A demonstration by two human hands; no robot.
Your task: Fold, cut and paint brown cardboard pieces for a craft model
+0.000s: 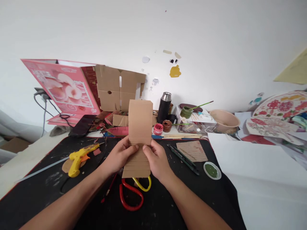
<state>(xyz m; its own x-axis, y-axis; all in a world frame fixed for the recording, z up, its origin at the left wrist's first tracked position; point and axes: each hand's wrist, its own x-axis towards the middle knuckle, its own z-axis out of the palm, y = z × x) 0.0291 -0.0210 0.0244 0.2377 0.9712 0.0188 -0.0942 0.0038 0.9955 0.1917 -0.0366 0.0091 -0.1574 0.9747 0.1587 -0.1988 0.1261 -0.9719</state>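
A long strip of brown cardboard (140,123) stands raised over the black mat, bent across its middle along several creases. My left hand (122,153) grips its left edge at the bend, thumb on the near face. On the opposite edge my right hand (158,158) pinches it the same way, and the two thumbs nearly meet. Both hands' other fingers are mostly hidden behind the cardboard. Beneath its lower end lie scissors with one red and one yellow handle (131,208); their blades are covered. A thin paintbrush (110,185) rests left of the scissors.
A yellow glue gun (77,159) lies on the left of the mat (168,207). To the right are a dark utility knife (183,159), a corrugated cardboard piece (193,151) and a lid of green paint (212,170). Paint jars (158,129) and a black thermos (164,108) stand behind.
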